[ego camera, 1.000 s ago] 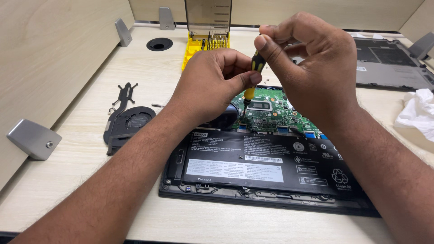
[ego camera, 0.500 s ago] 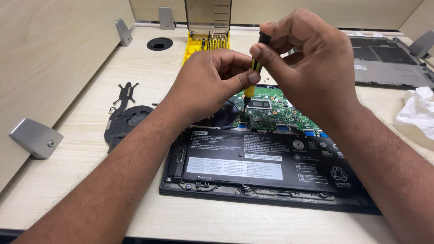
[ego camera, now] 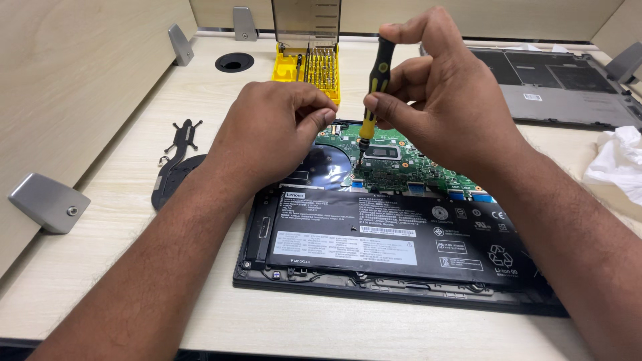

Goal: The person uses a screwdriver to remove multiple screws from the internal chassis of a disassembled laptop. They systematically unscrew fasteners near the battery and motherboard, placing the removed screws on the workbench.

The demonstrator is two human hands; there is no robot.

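Since a second ago your right hand [ego camera: 445, 100] has lifted and the screwdriver [ego camera: 374, 93] has swung from a lean to nearly upright. You pinch its black-and-yellow handle between thumb and fingers near the top, a light grip that suits twirling it. Its long axis runs almost vertical, tip down on the green circuit board [ego camera: 408, 164] close to the dark chip, though the tip itself is too small to see clearly. Your left hand [ego camera: 274, 130] is curled shut just beside the shaft, fingertips pinched together; whether they hold a screw you cannot tell from here. Below lies the open laptop [ego camera: 394, 267] with its black battery [ego camera: 394, 234]. A removed fan assembly [ego camera: 175, 167] sits to the left, a yellow bit case [ego camera: 309, 67] behind, and another laptop shell [ego camera: 555, 87] to the right.
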